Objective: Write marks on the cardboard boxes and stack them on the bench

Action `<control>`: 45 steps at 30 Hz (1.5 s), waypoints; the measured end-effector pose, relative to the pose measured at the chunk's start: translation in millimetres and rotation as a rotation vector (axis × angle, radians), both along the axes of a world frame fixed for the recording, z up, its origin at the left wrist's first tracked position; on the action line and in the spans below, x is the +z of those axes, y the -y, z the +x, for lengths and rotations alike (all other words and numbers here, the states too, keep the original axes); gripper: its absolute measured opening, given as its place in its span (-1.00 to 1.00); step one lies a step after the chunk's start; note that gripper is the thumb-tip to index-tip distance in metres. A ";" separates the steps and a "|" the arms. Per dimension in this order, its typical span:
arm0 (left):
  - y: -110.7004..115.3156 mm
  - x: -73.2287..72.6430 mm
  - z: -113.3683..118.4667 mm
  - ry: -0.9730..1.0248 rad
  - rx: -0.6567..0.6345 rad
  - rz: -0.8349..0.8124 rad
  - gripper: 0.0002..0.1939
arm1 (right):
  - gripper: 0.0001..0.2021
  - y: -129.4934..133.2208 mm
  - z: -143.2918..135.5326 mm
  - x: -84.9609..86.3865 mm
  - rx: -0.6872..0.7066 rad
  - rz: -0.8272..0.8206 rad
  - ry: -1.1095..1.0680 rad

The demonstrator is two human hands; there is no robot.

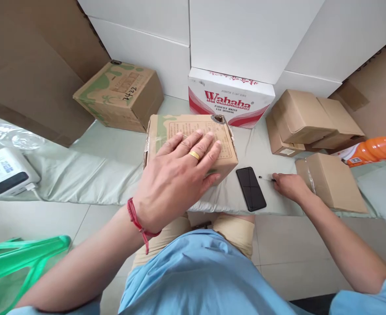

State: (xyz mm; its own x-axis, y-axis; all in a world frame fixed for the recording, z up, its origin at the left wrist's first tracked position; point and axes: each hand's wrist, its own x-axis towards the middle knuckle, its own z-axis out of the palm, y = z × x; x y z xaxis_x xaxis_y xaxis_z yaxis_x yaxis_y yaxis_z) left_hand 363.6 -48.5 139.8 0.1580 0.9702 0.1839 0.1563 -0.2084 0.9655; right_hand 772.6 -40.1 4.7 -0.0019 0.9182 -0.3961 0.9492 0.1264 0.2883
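Observation:
My left hand (183, 168), with a gold ring and a red cord at the wrist, lies flat on top of a brown cardboard box (227, 144) with green print. Over at the right, my right hand (288, 186) is closed around a thin dark pen-like item (267, 178), whose tip points left above the cloth. Between the hands a black phone (251, 189) rests on the pale green cloth (91, 168). A small brown carton (334, 181) stands just beyond my right hand.
Behind are a green-printed box (124, 94) and a white and red Wahaha box (229, 98). Stacked brown cartons (307, 116) and an orange bottle (377, 148) stand right. A white power bank (9, 170) lies left; a green bag (25, 262) is at lower left.

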 end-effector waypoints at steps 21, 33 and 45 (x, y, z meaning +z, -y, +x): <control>54.4 -16.2 1.6 -0.954 0.104 0.871 -0.59 | -0.87 -12.3 -220.5 127.4 -0.199 0.794 -2.031; 62.8 -19.1 3.3 -0.925 0.114 0.881 -0.60 | -0.85 -11.9 -241.5 120.5 0.041 1.031 -1.544; 67.4 -23.4 3.5 -0.904 0.118 0.884 -0.62 | -0.85 -7.1 -241.3 118.3 0.064 1.063 -1.463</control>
